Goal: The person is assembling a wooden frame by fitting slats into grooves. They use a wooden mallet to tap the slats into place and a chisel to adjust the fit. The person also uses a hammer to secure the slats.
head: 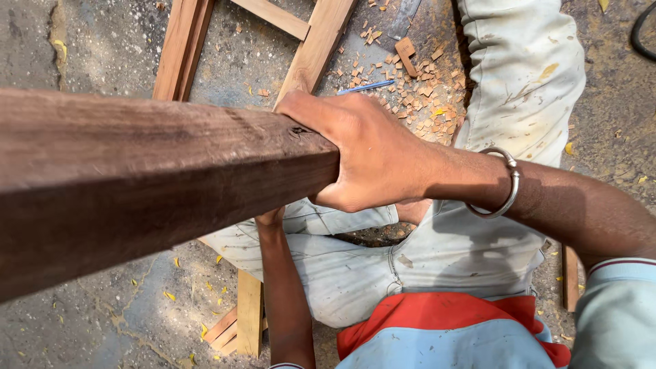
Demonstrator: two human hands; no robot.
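Head view, single frame.

Item: dark wooden beam [137, 178]. It runs from the left edge of the frame to the centre and fills most of the left half, close under your camera. Its near end sits at mid-frame.

Item: your right hand [362, 154]. It lies at centre frame, clamped over the end of the beam, the fingers [311, 109] wrapped across its top face and the palm against the end. A metal bangle [502, 184] rings the wrist, right of centre.

Item: your left hand [270, 219]. It sits just below the beam, at lower centre, and is mostly hidden behind the wood; the forearm rises from the bottom edge. Whether its fingers are spread or gripping cannot be told.

Item: pale trousers [519, 75]. Your legs run from the upper right down to the lower centre.

Item: light wooden frame [318, 44]. It lies on the concrete floor [82, 335] at upper centre, with more slats showing at the lower centre.

Item: wood chips [417, 89]. They are scattered at upper centre, beside the trousers.

Item: blue pen [365, 87]. It lies among the chips, just above your right hand.
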